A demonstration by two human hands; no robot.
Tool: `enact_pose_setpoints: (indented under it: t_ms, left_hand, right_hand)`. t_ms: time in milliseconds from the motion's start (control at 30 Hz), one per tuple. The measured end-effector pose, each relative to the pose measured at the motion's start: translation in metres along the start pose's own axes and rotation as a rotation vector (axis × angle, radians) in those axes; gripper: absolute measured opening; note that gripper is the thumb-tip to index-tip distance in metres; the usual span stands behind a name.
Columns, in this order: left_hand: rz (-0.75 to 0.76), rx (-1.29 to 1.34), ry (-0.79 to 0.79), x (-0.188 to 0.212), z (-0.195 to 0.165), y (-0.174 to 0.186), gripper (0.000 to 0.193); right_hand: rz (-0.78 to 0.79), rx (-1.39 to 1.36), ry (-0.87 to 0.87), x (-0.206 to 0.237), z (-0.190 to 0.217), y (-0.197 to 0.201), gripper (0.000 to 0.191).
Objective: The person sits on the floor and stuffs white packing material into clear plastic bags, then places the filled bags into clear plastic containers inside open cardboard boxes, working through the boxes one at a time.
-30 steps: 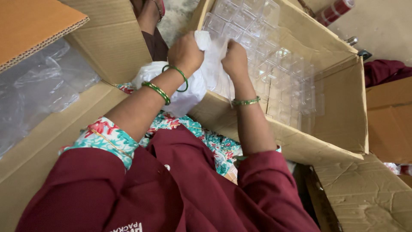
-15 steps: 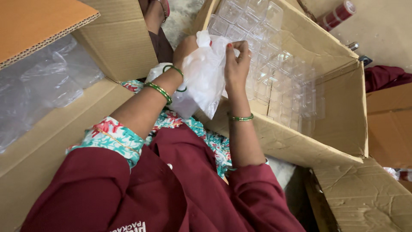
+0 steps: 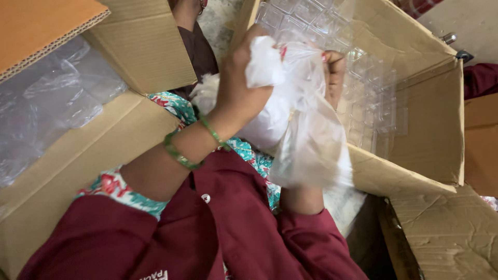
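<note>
My left hand (image 3: 243, 85) grips the bunched white top of a clear plastic bag (image 3: 311, 140), lifted in front of me. My right hand (image 3: 334, 72) holds the other side of the bag's mouth; the hanging bag hides most of its forearm. The bag droops down over my lap and the near wall of the cardboard box (image 3: 415, 176) on the right. That box holds stacked clear plastic trays (image 3: 373, 98). Green bangles ring my left wrist.
A second open cardboard box (image 3: 88, 155) at left holds crumpled clear plastic sheeting (image 3: 46, 103). A flattened cardboard piece (image 3: 451, 233) lies at lower right. A box flap (image 3: 150, 46) stands between the boxes. Bare floor shows at the top.
Both hands have risen out of the right box, pulling the plastic bag up and toward me; the bag now hangs open lower between the hands.
</note>
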State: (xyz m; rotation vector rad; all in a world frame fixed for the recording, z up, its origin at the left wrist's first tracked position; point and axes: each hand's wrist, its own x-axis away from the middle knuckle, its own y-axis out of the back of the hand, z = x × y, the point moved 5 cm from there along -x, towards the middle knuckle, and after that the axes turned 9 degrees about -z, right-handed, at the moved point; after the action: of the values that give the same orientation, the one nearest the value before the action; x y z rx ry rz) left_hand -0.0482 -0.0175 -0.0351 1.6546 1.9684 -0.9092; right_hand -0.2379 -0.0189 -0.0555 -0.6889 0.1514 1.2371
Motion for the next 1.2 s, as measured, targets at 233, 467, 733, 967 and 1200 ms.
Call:
enact_pose_setpoints:
  t_ms: [233,467,733,967,1200]
  left_hand:
    - [0.072,0.001,0.062,-0.009,-0.012,0.037,0.022]
    - [0.210,0.206,0.720,-0.005,0.042,0.035,0.015]
    - [0.304,0.204,0.330,-0.001,0.004,0.013,0.027]
    - [0.407,-0.038,0.120,-0.007,-0.017,0.021,0.051]
    - [0.289,-0.034,0.164,-0.001,-0.005,0.021,0.025]
  right_hand:
    - [-0.107,0.139,0.083,0.027,0.017,-0.038,0.010]
    - [-0.155,0.303,0.091,0.032,0.037,-0.044,0.016]
    - [-0.268,0.302,-0.037,0.031,0.046,-0.008,0.015]
    - [-0.150,0.100,-0.130,0.037,0.043,-0.003,0.011]
    - [-0.060,-0.295,-0.442,0.039,0.039,-0.024,0.013]
